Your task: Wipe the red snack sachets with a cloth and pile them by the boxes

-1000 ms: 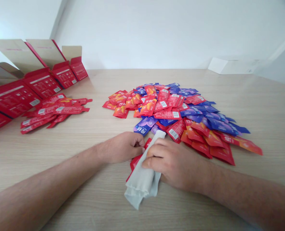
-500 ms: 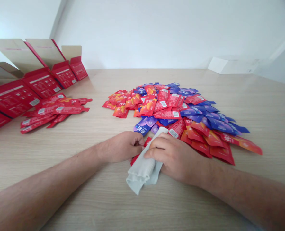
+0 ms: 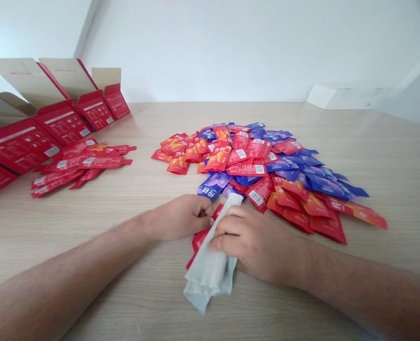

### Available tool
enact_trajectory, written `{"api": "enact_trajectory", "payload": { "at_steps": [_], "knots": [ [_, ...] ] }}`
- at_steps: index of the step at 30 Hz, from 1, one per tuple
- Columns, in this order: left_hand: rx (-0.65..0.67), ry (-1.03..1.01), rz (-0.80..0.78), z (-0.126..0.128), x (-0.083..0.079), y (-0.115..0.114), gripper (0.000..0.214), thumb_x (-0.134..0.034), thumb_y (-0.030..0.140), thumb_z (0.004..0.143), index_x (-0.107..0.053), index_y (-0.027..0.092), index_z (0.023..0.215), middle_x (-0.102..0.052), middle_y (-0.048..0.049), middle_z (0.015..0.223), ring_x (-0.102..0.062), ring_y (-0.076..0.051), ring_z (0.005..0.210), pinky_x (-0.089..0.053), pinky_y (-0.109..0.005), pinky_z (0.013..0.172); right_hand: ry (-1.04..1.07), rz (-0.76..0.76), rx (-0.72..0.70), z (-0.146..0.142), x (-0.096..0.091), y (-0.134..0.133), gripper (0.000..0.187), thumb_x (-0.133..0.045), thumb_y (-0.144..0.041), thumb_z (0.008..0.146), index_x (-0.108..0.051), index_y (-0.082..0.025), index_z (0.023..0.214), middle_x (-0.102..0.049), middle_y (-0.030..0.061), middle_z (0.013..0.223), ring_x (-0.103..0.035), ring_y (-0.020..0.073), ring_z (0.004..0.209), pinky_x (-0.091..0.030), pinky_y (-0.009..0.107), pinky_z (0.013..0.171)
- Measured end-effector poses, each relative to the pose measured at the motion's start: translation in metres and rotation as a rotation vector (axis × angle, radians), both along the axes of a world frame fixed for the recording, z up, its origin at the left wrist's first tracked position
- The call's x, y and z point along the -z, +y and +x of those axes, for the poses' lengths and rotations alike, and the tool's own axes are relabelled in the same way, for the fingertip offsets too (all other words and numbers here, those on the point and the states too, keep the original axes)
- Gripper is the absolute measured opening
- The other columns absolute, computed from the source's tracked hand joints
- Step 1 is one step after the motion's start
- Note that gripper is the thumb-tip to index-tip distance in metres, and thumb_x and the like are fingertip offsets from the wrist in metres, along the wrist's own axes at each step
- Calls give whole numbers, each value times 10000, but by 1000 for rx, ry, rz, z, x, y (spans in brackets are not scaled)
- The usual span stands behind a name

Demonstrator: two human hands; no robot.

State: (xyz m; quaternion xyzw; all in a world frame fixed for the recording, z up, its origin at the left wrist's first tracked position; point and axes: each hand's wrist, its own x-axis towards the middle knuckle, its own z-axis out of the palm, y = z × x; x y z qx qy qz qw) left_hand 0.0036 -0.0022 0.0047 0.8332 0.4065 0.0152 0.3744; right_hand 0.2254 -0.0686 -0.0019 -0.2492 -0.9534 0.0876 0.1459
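Observation:
Close to the table's front, my right hand (image 3: 254, 241) is closed around a folded whitish cloth (image 3: 211, 260). The cloth lies slantwise over a red pouch (image 3: 200, 241), hiding part of it. My left hand (image 3: 184, 215) pinches that pouch at its edge, just left of the cloth, with its fingertips curled. Right behind both hands spreads a pile of red and blue pouches (image 3: 245, 168). A blue-purple pouch (image 3: 213, 184) lies nearest to my left hand in that pile.
Red open-topped cartons (image 3: 62, 123) stand in a row at the left, flaps raised. A smaller heap of red pouches (image 3: 85, 163) lies before them. At the back right, a white object (image 3: 343, 97) rests by the wall on the wooden table (image 3: 142, 293).
My right hand has drawn the cloth down toward me, and more of the red pouch shows beside it. My left hand stays nearly in place.

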Motion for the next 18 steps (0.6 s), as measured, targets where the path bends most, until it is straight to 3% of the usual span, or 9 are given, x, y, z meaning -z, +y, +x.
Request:
{"api": "enact_trajectory", "payload": {
  "at_steps": [5, 10, 15, 18],
  "knots": [
    [-16, 8, -34, -1, 2, -1, 89, -523, 248, 825, -610, 232, 834, -598, 72, 665, -541, -123, 626, -368, -233, 561, 67, -15, 113, 1, 2, 0, 229, -677, -120, 912, -728, -180, 1127, -694, 75, 1073, -576, 239, 1022, -474, 394, 917],
    [5, -5, 9, -1, 2, 1, 80, -542, 241, 826, -621, 227, 836, -592, 71, 668, -519, -114, 626, -353, -227, 558, -21, -16, 6, 0, -1, 0, 164, -638, -187, 968, -736, -182, 1099, -702, 77, 1059, -579, 252, 1049, -471, 410, 943],
    [-7, 3, -13, -1, 1, -1, 96, -530, 258, 856, -620, 226, 854, -600, 69, 684, -534, -114, 629, -367, -220, 551, 51, -21, 121, 1, 2, 1, 240, -695, -131, 903, -722, -176, 1138, -692, 72, 1082, -574, 250, 1028, -469, 404, 922],
    [-2, 2, -7, -1, 1, -1, 91, -532, 238, 843, -621, 225, 846, -592, 72, 681, -526, -109, 630, -360, -212, 542, 27, -16, 73, 1, 2, 0, 207, -670, -146, 928, -724, -179, 1125, -692, 72, 1072, -574, 250, 1033, -468, 407, 934]
  ]
}}
